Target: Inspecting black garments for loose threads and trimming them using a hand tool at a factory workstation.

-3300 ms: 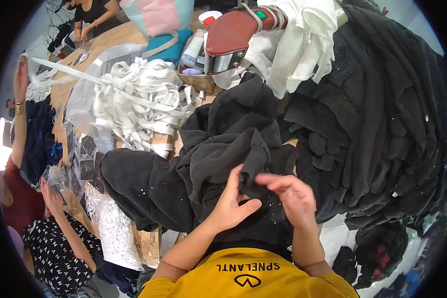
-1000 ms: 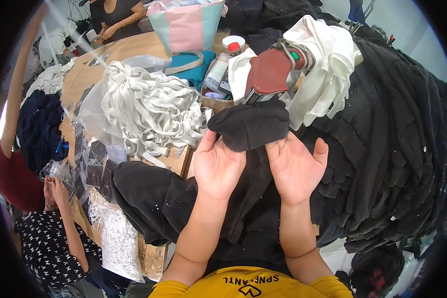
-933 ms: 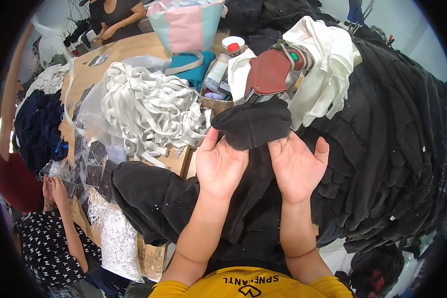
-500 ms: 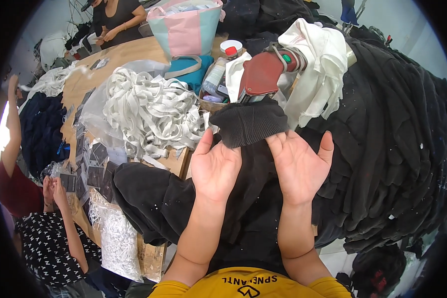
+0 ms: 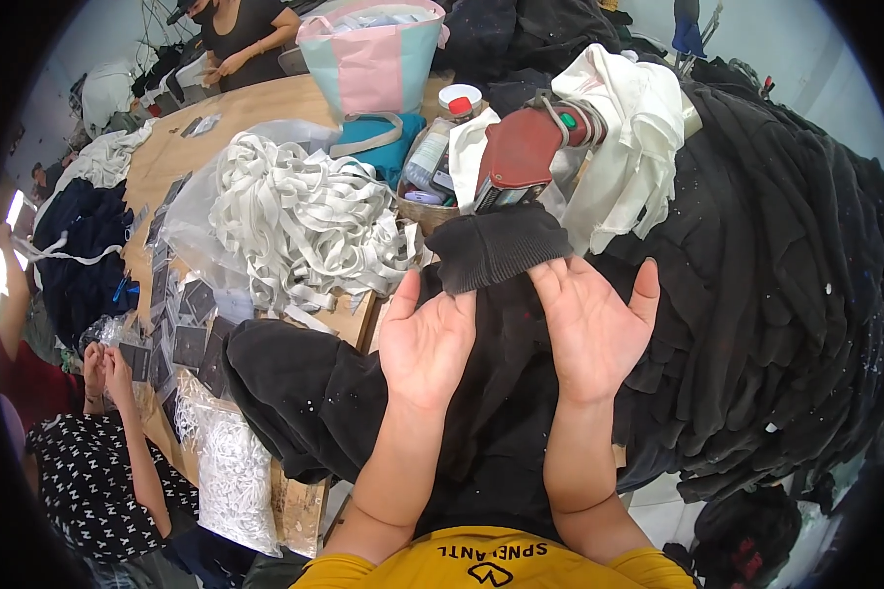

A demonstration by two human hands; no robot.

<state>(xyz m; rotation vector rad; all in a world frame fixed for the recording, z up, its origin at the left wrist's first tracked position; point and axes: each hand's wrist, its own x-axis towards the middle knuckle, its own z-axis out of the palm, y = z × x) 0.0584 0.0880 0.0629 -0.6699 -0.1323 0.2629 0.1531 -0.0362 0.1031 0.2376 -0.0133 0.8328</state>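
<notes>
Both palms face up beneath a black ribbed cuff (image 5: 506, 250) of a dark garment (image 5: 486, 383). The fingers of my left hand (image 5: 424, 339) are tucked into the cuff's left side, its thumb standing apart. On the right side, the fingers of my right hand (image 5: 599, 329) go under the cuff, thumb spread outward. Most fingertips are hidden by the ribbing, which my hands hold up between them. Just beyond the cuff is a red machine (image 5: 516, 147) with a green button; its dark front edge is close to the fabric, and I cannot tell whether they touch.
A heap of white straps (image 5: 295, 221) lies left on the wooden table (image 5: 255, 103), beside a basket (image 5: 427, 206) with bottles. Piled black garments (image 5: 766, 285) fill the right. White cloth (image 5: 624, 137) hangs by the machine. Co-workers' hands (image 5: 106, 371) are at the left.
The cuff's left end has drawn slightly inward to the right; my hands have barely moved. At the far left, a co-worker's raised arm has come lower, and a white strip stretches across the navy cloth.
</notes>
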